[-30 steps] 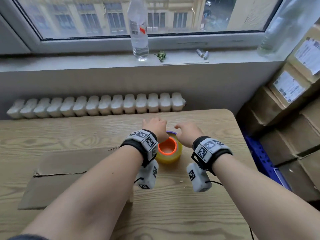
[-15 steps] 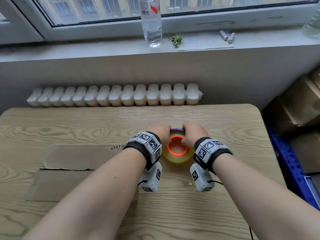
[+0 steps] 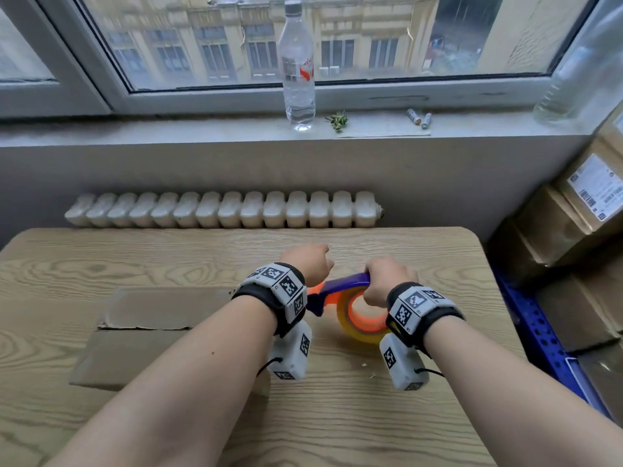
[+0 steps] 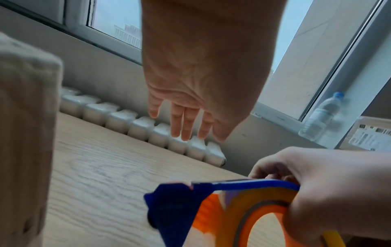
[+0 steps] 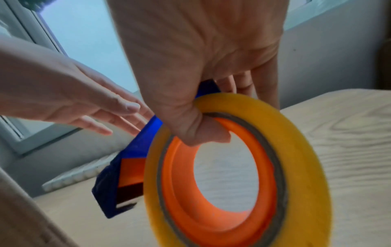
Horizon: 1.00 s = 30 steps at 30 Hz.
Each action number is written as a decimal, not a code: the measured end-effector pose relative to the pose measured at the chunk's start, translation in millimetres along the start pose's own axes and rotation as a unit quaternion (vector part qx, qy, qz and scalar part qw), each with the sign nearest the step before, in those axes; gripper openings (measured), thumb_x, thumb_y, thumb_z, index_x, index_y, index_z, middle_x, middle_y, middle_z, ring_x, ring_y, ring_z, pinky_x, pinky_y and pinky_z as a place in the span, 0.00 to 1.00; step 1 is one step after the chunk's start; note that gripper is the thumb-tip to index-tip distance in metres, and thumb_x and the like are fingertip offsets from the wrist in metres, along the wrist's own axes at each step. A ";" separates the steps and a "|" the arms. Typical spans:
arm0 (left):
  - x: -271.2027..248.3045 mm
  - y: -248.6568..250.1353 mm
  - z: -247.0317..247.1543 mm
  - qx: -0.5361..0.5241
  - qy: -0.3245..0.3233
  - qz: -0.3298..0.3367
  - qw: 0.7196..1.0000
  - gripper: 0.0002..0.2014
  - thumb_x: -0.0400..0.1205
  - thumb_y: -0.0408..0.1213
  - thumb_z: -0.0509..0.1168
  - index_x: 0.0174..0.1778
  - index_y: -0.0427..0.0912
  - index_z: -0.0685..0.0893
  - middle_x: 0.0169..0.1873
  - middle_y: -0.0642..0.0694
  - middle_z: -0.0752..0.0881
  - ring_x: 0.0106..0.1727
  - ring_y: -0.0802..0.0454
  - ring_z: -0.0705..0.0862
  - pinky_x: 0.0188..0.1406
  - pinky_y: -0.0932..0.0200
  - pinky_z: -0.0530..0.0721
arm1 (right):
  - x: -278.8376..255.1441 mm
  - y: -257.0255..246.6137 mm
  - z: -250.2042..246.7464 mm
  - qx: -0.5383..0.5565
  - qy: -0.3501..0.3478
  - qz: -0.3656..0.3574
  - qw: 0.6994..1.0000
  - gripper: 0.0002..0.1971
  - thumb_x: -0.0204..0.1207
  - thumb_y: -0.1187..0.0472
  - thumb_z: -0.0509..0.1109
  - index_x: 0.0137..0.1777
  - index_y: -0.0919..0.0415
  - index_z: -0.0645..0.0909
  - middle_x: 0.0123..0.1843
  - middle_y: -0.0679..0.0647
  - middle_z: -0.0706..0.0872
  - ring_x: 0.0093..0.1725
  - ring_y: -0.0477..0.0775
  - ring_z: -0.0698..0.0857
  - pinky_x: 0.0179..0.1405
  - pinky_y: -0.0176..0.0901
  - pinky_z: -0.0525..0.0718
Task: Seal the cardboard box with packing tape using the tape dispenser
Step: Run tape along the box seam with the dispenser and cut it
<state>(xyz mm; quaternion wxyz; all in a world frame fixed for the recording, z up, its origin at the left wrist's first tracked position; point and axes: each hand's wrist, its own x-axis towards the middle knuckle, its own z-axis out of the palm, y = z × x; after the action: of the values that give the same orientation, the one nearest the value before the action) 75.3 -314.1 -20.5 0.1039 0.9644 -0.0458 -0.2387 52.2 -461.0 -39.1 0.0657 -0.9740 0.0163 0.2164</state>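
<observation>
Yellowish tape wound on an orange core, carried in a blue plastic frame: the tape dispenser (image 3: 357, 306) is lifted clear of the wooden surface (image 3: 168, 264), tilted, in the right hand (image 3: 387, 281). That grip is clamped on it, the thumb hooked inside the orange ring and the fingers wrapped over the blue band on the roll's outer face. The left hand (image 3: 308, 264) hovers just beside the blue cutter end with its fingers straight and apart, holding nothing. The cardboard box (image 3: 141, 332) lies flattened on the surface to the left, near the left forearm, its seam untaped.

The dispenser looks light and rigid, easy to carry one-handed; the roll's smooth side is probably slippery, so the through-the-core hold seems the secure one. The cutter end likely has teeth, so fingers are best kept off its edge. The box is stiff but thin, and will probably slide unless pressed down.
</observation>
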 end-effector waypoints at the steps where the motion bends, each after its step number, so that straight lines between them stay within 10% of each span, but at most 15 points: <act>1: -4.4 -1.3 -4.0 -0.015 0.015 0.004 1.000 0.23 0.87 0.45 0.53 0.78 0.42 0.69 0.74 0.40 0.76 0.74 0.42 0.74 0.73 0.44 0.73 | -7.1 -0.8 -5.6 0.001 0.016 0.004 1.000 0.14 0.69 0.59 0.67 0.55 0.54 0.80 0.55 0.54 0.82 0.55 0.58 0.82 0.50 0.47 0.79; 14: -116.8 -77.7 -65.0 -0.271 0.137 -0.059 0.951 0.21 0.89 0.40 0.46 0.66 0.30 0.77 0.62 0.31 0.81 0.64 0.36 0.80 0.62 0.48 0.77 | -114.7 -70.2 -53.9 0.103 0.187 -0.004 0.977 0.16 0.68 0.66 0.65 0.56 0.56 0.72 0.52 0.54 0.80 0.51 0.59 0.80 0.44 0.46 0.75; 22: -171.5 -134.8 -71.7 -0.484 0.048 -0.053 0.872 0.14 0.85 0.37 0.58 0.32 0.40 0.77 0.22 0.46 0.83 0.22 0.55 0.82 0.33 0.62 0.80 | -154.2 -138.0 -48.0 0.114 0.221 -0.032 0.968 0.13 0.66 0.67 0.64 0.50 0.55 0.70 0.49 0.53 0.78 0.47 0.58 0.78 0.42 0.45 0.74; 30: -197.9 -181.5 -71.8 -0.553 0.070 -0.043 0.829 0.11 0.85 0.37 0.60 0.38 0.37 0.79 0.33 0.41 0.82 0.31 0.51 0.81 0.35 0.60 0.84 | -179.2 -184.0 -42.7 0.107 0.208 -0.059 0.971 0.22 0.67 0.68 0.65 0.61 0.52 0.71 0.52 0.55 0.76 0.51 0.56 0.75 0.47 0.45 0.74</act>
<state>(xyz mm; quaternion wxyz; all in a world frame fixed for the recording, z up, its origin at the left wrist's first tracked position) -58.5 -97.1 90.5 0.6122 0.7611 0.1423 -0.1605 -81.1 -283.9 97.4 0.1769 -0.9842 -0.0047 0.0018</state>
